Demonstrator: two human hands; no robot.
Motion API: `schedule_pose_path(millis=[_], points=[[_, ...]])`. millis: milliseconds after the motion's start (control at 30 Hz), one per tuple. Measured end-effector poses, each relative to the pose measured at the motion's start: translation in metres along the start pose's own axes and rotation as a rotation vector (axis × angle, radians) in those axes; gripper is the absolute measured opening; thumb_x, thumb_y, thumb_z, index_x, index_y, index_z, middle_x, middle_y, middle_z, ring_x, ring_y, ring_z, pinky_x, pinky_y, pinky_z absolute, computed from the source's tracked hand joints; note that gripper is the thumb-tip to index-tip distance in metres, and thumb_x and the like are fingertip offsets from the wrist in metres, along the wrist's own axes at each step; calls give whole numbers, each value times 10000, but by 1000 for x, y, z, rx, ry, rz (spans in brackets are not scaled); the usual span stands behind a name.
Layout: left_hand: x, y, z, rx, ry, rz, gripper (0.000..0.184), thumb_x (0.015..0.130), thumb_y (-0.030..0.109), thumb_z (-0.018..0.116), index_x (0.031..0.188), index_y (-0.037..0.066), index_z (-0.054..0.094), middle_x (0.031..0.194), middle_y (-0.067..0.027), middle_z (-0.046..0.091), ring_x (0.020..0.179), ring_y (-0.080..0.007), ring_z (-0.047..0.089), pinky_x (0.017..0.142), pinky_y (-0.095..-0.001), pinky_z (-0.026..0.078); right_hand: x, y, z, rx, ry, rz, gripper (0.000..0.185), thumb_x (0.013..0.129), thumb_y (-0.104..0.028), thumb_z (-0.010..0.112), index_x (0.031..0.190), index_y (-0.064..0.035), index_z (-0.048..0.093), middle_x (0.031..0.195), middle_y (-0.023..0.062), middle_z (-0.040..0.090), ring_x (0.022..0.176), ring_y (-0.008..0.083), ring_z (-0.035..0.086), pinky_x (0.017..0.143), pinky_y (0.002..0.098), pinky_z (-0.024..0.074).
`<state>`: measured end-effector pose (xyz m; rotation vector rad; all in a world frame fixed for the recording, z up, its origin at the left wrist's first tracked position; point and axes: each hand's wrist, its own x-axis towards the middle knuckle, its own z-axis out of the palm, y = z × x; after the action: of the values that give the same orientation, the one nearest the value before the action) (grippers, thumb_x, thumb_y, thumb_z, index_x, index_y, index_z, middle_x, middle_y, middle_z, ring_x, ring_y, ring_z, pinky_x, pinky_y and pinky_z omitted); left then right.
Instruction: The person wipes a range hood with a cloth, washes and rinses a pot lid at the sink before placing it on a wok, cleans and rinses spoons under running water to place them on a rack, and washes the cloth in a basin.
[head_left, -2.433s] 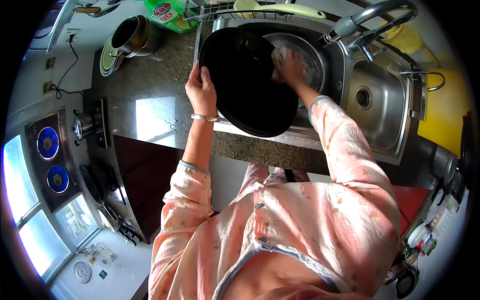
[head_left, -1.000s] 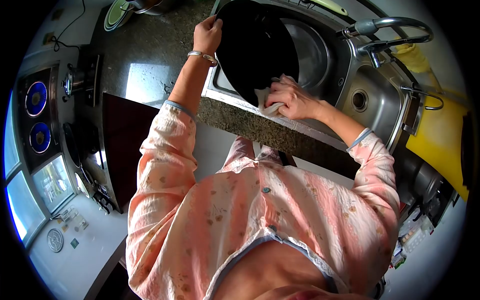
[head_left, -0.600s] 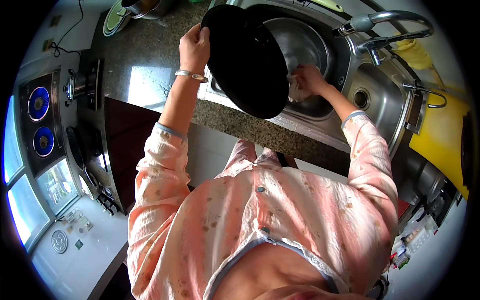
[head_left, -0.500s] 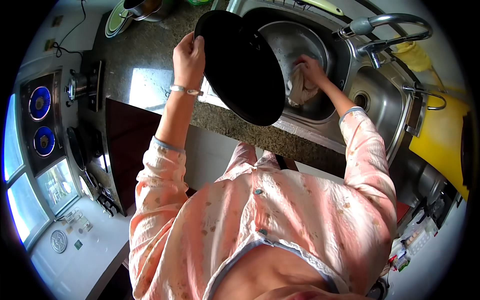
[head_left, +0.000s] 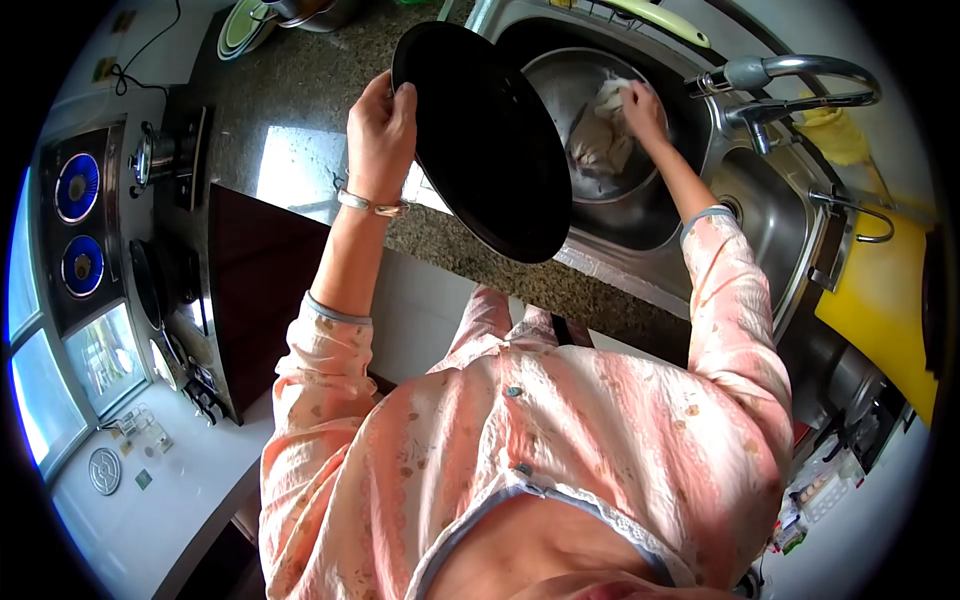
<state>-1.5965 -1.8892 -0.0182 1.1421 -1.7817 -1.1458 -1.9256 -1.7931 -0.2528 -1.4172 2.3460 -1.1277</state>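
My left hand (head_left: 382,135) grips the rim of a large round black pan (head_left: 485,150), thumb on the near face. The pan is tilted up above the counter's front edge and partly covers the sink. No handle of it shows. My right hand (head_left: 644,112) is closed on a pale, bunched cloth (head_left: 603,140). That cloth hangs into a round metal basin (head_left: 645,185), which sits in the left bowl of the steel sink (head_left: 690,165).
A faucet (head_left: 790,75) arches over the sink from the right. The speckled counter (head_left: 270,95) runs left, with stacked bowls (head_left: 240,28) at its back. A stove (head_left: 80,225) with a pot (head_left: 150,155) is at far left. A yellow board (head_left: 880,300) stands at right.
My right hand has moved up and slightly right with the cloth, which now spreads longer over the basin. My left hand still holds the pan in nearly the same place.
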Motion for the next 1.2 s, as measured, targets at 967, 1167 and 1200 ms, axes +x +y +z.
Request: schedule_pose_path(millis=[967,1167,1200], points=[[1,-19,57,-60,175,-132,720,952,530,225,1080,-88,571,970,-161,631,932,-200,571,851,-298,416,-83,-235,-22,972,-265,-406,257,882,-183,531,1070,-23,605,1206,138,499,1149,290,440,998,401,298],[-4,-14,54,229,182,-13,330,915,277,489,968,-31,593,773,-197,629,717,-267,628,653,-341,471,-7,-233,24,684,6,-586,192,835,-88,521,1007,-4,512,1087,164,495,1019,343,463,900,399,365],[-7,-19,55,288,174,23,254,879,204,554,984,-25,591,775,-196,631,712,-276,631,648,-335,473,5,-231,32,698,29,-571,169,825,-75,521,975,1,497,1063,165,494,991,347,465,877,393,381]])
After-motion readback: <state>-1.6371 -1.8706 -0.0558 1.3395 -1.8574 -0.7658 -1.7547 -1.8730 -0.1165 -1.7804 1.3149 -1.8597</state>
